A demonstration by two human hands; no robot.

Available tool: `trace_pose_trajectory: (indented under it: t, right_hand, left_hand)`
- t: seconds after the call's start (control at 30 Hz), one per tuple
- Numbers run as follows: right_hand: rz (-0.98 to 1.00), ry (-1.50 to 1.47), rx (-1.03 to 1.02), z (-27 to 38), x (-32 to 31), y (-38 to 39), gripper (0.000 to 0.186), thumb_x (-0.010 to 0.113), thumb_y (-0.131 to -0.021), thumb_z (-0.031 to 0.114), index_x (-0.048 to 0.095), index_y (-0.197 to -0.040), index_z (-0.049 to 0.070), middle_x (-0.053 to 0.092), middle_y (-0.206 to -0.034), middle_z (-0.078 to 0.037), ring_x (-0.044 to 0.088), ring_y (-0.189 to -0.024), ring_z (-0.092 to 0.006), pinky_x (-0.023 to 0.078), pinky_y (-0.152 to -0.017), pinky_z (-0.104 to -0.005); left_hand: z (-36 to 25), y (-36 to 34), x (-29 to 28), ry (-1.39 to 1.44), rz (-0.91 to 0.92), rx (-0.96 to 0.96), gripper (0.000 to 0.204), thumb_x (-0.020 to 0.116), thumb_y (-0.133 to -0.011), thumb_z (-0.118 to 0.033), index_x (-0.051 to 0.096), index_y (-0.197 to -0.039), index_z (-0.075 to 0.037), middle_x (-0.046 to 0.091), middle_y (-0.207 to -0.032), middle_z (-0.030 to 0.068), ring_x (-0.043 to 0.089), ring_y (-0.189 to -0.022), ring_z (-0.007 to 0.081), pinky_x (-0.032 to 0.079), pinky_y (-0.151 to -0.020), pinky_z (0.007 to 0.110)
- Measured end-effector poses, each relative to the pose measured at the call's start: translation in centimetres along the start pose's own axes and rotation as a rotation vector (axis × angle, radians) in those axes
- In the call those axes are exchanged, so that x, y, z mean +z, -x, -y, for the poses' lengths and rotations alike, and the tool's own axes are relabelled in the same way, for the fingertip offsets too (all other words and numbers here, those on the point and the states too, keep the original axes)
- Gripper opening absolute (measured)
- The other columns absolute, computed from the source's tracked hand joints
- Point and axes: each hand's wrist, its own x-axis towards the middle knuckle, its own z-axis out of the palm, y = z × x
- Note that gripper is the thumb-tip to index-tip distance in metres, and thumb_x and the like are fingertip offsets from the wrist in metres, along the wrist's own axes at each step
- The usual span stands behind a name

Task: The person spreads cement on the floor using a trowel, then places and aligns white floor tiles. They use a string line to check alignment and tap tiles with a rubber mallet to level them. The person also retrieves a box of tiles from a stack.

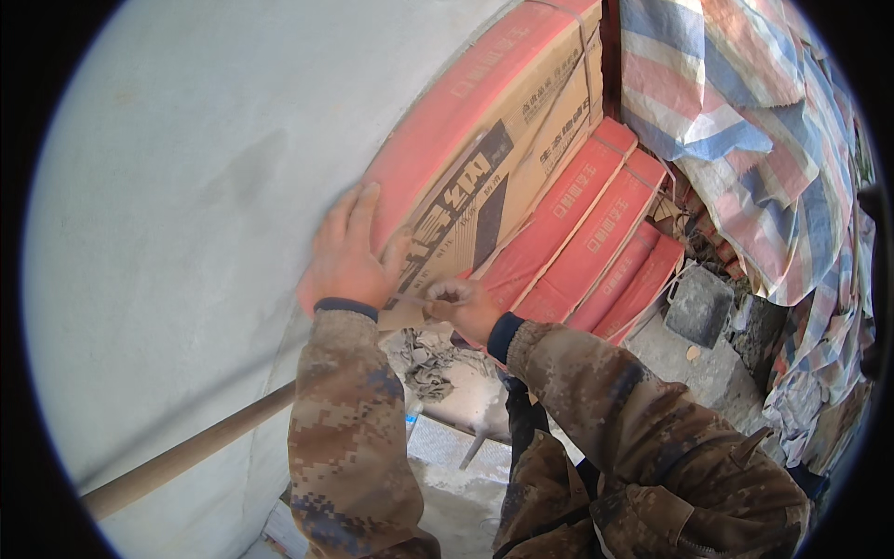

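Note:
A large red and brown cardboard box (521, 140) with dark printing leans on its edge against the pale wall. My left hand (349, 256) lies on the red edge near its lower end, fingers stretched out and thumb over the printed side. Close beside it, my right hand (466, 309) is closed in a pinch on a thin, pale packing strap (407, 299) at the box's lower corner. The fingertips are slightly blurred. Several narrower red boxes (577, 224) stand side by side to the right of the large one, some with straps around them.
A wooden pole (191, 452) slants against the wall at lower left. Crumpled paper or cloth (424, 363) lies below my hands. A dark bucket-like container (698, 306) stands at right, near rubble and bricks. Striped plastic sheeting (745, 121) hangs along the right side.

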Motion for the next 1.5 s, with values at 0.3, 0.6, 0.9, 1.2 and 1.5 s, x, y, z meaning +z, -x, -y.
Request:
trace_pose_trajectory:
  t: [0.3,0.6,0.9,1.2,1.5]
  right_hand:
    - [-0.118,0.089,0.084,2.2,0.3,0.1,0.013,0.062,-0.086,0.001,0.066,-0.097,-0.005,0.065,-0.080,-0.008,0.061,-0.069,-0.0140,0.052,-0.061,-0.0309]
    - [-0.114,0.189,-0.062,-0.1,-0.5,0.1,0.019,0.060,-0.086,0.001,0.068,-0.104,-0.003,0.065,-0.080,-0.007,0.061,-0.069,-0.0141,0.052,-0.063,-0.0295]
    - [-0.077,0.859,-0.703,-0.4,-2.0,0.9,0.019,0.061,-0.083,0.004,0.063,-0.103,0.004,0.056,-0.088,-0.010,0.063,-0.075,-0.0264,0.051,-0.072,-0.0361]
    - [0.114,0.769,-0.243,-4.6,-2.8,3.9,0.018,0.061,-0.094,0.020,0.066,-0.100,0.005,0.068,-0.086,-0.016,0.068,-0.080,-0.0325,0.053,-0.073,-0.0396]
    - [-0.693,0.540,-0.315,10.7,-23.5,0.4,0.033,0.065,-0.095,0.023,0.067,-0.116,-0.002,0.073,-0.093,-0.016,0.069,-0.085,-0.0207,0.054,-0.077,-0.0341]
  left_hand:
    - [0.3,-0.1,0.2,-0.008,0.001,0.020,0.064,0.073,-0.085,-0.026,0.049,-0.143,-0.012,0.049,-0.141,0.0158,0.047,-0.130,0.0350,0.039,-0.109,0.044]
    - [0.3,-0.1,0.3,-0.015,-0.010,0.019,0.064,0.073,-0.084,-0.028,0.050,-0.141,-0.012,0.050,-0.140,0.0154,0.048,-0.129,0.0347,0.041,-0.108,0.044]
    - [-0.3,-0.1,0.0,0.012,0.024,-0.040,0.062,0.072,-0.085,-0.021,0.049,-0.142,-0.011,0.049,-0.141,0.0155,0.048,-0.130,0.0346,0.040,-0.109,0.043]
    - [-1.0,-0.6,-0.2,-0.046,0.019,-0.029,0.063,0.071,-0.082,-0.024,0.051,-0.141,-0.013,0.050,-0.143,0.0110,0.049,-0.129,0.0330,0.043,-0.106,0.043]
    - [-1.1,-0.5,-0.4,-0.064,0.037,-0.051,0.064,0.071,-0.081,-0.022,0.050,-0.141,-0.012,0.050,-0.142,0.0124,0.049,-0.129,0.0339,0.044,-0.106,0.043]
